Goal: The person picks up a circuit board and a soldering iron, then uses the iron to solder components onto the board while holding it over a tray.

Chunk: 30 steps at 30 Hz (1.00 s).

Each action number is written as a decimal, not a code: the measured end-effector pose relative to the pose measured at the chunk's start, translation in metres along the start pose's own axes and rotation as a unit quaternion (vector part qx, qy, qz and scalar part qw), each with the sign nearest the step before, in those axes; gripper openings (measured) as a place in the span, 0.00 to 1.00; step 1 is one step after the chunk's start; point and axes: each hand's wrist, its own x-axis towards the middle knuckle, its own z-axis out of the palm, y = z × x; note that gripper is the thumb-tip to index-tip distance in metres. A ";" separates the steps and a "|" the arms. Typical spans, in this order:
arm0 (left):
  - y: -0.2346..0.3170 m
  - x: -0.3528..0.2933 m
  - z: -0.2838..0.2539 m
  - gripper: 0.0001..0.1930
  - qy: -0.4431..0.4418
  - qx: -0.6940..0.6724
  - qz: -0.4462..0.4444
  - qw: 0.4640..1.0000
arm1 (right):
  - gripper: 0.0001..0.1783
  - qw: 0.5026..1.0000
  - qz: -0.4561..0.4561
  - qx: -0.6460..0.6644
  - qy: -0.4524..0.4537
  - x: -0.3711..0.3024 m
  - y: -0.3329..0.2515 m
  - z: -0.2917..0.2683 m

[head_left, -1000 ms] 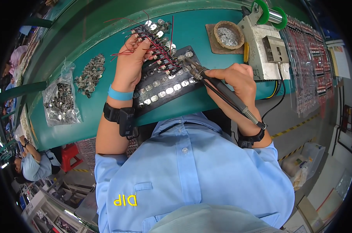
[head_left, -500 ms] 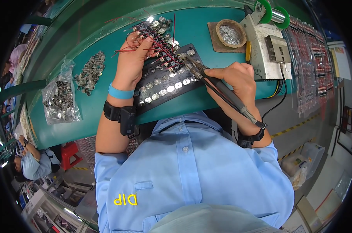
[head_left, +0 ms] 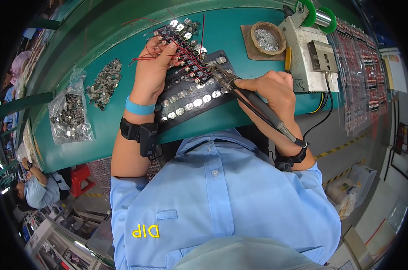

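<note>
My left hand [head_left: 151,74] is closed on a panel of small circuit boards [head_left: 182,50] with red and black wires, tilted over a black tray [head_left: 179,122]. Rows of round silvery metal parts [head_left: 197,103] sit in that tray. A soldering iron [head_left: 263,109] with a dark handle is gripped in my right hand [head_left: 276,92]. Its tip meets the right end of the panel, beside a thin tube clamped along the iron. Whether the tip touches a joint is too small to tell. Loose red wires [head_left: 143,58] stick out past my left fingers.
On the green bench [head_left: 114,137] lie a clear bag of metal parts [head_left: 71,114] and a loose pile of them [head_left: 105,83]. At the back right stand a round bowl of solder scraps [head_left: 267,39] and a soldering station [head_left: 306,60]. Wired boards [head_left: 361,72] hang further right.
My right hand and the soldering iron have shifted very slightly to the left. A red wire above the panel has swayed a little. My left hand stays almost in place.
</note>
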 end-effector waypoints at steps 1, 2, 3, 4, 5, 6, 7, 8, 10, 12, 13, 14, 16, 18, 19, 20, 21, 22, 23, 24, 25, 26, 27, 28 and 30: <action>0.000 0.000 0.000 0.16 0.000 0.000 0.000 1.000 | 0.16 1.000 0.000 0.000 0.000 0.000 0.000 0.000; 0.000 0.000 0.000 0.16 -0.001 -0.001 0.000 1.000 | 0.16 1.000 -0.001 0.001 0.000 0.000 0.000 0.000; 0.000 0.000 0.000 0.16 -0.003 -0.003 -0.001 1.000 | 0.16 1.000 -0.002 0.001 0.000 0.000 0.000 0.000; 0.000 0.000 0.000 0.16 -0.005 -0.004 -0.001 1.000 | 0.16 1.000 -0.003 0.002 0.000 0.001 -0.001 0.000; 0.000 0.000 0.000 0.16 -0.004 -0.004 -0.002 1.000 | 0.16 1.000 -0.003 0.002 0.000 0.001 -0.001 0.000; 0.000 0.000 0.000 0.16 -0.003 -0.003 -0.002 1.000 | 0.16 1.000 -0.006 0.000 -0.003 0.002 -0.001 0.000; 0.000 0.000 0.000 0.16 -0.001 -0.003 -0.003 1.000 | 0.16 1.000 -0.009 -0.002 -0.006 0.002 -0.002 -0.001; 0.000 0.000 0.000 0.15 0.001 -0.002 -0.004 1.000 | 0.16 1.000 -0.011 -0.004 -0.009 0.003 -0.002 -0.001; 0.000 0.000 0.001 0.15 0.002 -0.003 -0.003 1.000 | 0.15 1.000 -0.013 -0.007 -0.011 0.004 -0.002 -0.002; 0.000 0.000 0.001 0.14 0.006 -0.004 -0.002 1.000 | 0.15 1.000 -0.017 -0.011 -0.016 0.004 -0.002 -0.002; 0.000 0.000 0.001 0.14 0.006 -0.004 -0.002 1.000 | 0.15 1.000 -0.017 -0.011 -0.016 0.005 -0.001 -0.002; -0.001 0.000 0.000 0.15 0.002 -0.005 -0.001 1.000 | 0.15 1.000 -0.022 -0.011 -0.018 0.005 -0.001 -0.002; -0.001 0.000 -0.001 0.15 -0.006 -0.006 0.001 1.000 | 0.14 0.999 -0.031 -0.010 -0.023 0.005 0.001 -0.002; -0.002 0.000 -0.001 0.15 -0.007 -0.009 0.001 1.000 | 0.14 0.999 -0.031 -0.011 -0.026 0.006 0.001 -0.003; -0.002 0.000 -0.001 0.16 -0.006 -0.011 0.000 1.000 | 0.14 0.999 -0.031 -0.013 -0.030 0.007 0.001 -0.004; -0.002 0.001 -0.001 0.16 -0.006 -0.014 0.000 1.000 | 0.14 0.999 -0.031 -0.015 -0.033 0.008 0.000 -0.005; -0.002 0.001 -0.001 0.16 -0.006 -0.014 0.000 1.000 | 0.14 0.999 -0.031 -0.015 -0.033 0.008 0.000 -0.005; -0.001 0.001 0.000 0.17 -0.007 -0.015 0.001 1.000 | 0.14 0.999 -0.028 -0.013 -0.033 0.008 0.000 -0.005; -0.001 0.000 0.000 0.17 -0.008 -0.015 0.001 1.000 | 0.14 0.999 -0.026 -0.012 -0.033 0.007 -0.001 -0.005; -0.001 0.000 0.000 0.17 -0.008 -0.015 0.001 1.000 | 0.14 0.999 -0.023 -0.010 -0.033 0.007 -0.001 -0.005; 0.000 0.000 0.001 0.17 -0.008 -0.015 0.001 1.000 | 0.14 0.999 -0.023 -0.010 -0.033 0.007 -0.001 -0.005; 0.000 0.000 0.001 0.18 -0.007 -0.013 0.001 1.000 | 0.14 0.999 -0.025 -0.011 -0.033 0.007 -0.001 -0.005; 0.001 -0.001 0.001 0.18 -0.006 -0.010 0.001 1.000 | 0.14 0.999 -0.026 -0.011 -0.033 0.007 0.000 -0.005; 0.001 -0.001 0.001 0.18 -0.004 -0.008 0.001 1.000 | 0.14 0.999 -0.027 -0.011 -0.034 0.007 0.000 -0.005; 0.001 -0.001 0.002 0.18 -0.005 -0.006 0.000 1.000 | 0.14 0.999 -0.030 -0.014 -0.039 0.008 0.000 -0.006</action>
